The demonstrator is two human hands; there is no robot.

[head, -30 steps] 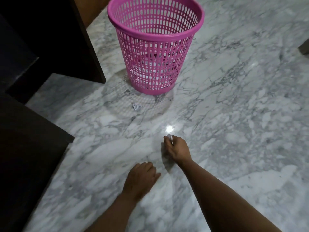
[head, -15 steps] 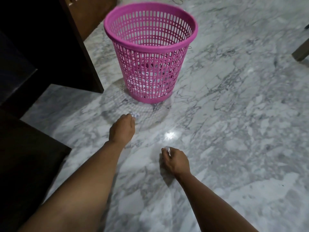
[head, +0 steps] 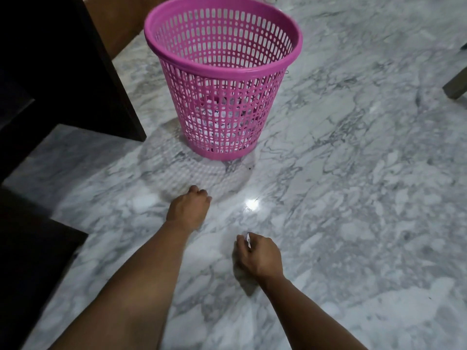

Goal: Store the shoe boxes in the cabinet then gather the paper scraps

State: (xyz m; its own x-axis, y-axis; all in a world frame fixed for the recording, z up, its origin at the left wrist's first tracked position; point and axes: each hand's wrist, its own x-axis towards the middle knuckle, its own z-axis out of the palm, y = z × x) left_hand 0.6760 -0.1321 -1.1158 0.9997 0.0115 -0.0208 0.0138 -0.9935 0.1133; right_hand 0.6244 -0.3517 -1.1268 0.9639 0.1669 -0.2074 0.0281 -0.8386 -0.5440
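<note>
The head camera looks down on a grey-veined white marble floor (head: 353, 198) with one pink plastic waste basket (head: 223, 79) standing upright on it, its wall a lattice of slots. Through the slots, white crumpled paper (head: 217, 122) shows low inside the basket; the pieces there cannot be counted.

Two bare hands reach out over the floor. The left hand (head: 188, 207) is farther forward, just short of the basket's latticed shadow, knuckles up and fingers curled under into a closed fist. Whether it holds anything cannot be told, since the fingers hide the palm. The right hand (head: 257, 253) is nearer the camera and to the right, well apart from the basket. Its thumb and fingers are curled round one small white paper scrap (head: 248, 239), of which only a thin edge sticks out at the top of the grip. That is the single scrap visible outside the basket.

A bright glare spot (head: 251, 204) lies on the marble between the two hands and the basket. Dark wooden furniture (head: 63, 72) fills the left side, with one panel coming down to the floor beside the basket. At the right edge, one wooden leg (head: 456, 85) stands on the floor, cut off by the frame.
</note>
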